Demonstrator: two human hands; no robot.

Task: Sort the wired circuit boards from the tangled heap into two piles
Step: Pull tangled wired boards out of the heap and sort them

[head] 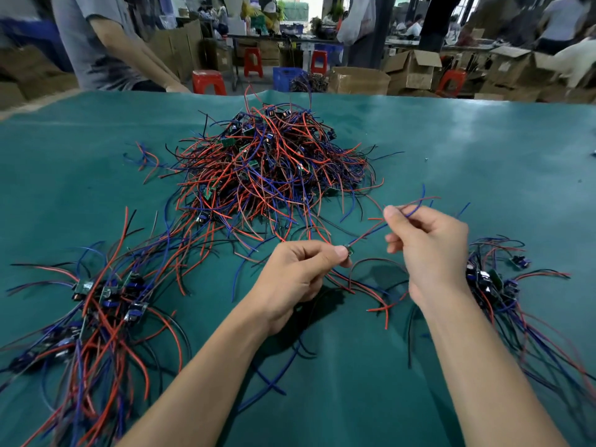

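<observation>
A tangled heap of small circuit boards with red, blue and black wires lies in the middle of the green table. My left hand pinches a small green board between thumb and forefinger, just in front of the heap. From that board a red and a blue wire run up to the right, where my right hand pinches them near their free ends. A sorted pile lies at the left. A smaller pile lies at the right, beside my right wrist.
Loose wires trail on the table under and between my hands. A person in a grey shirt stands at the table's far left edge. Beyond the table are cardboard boxes, red stools and a blue crate.
</observation>
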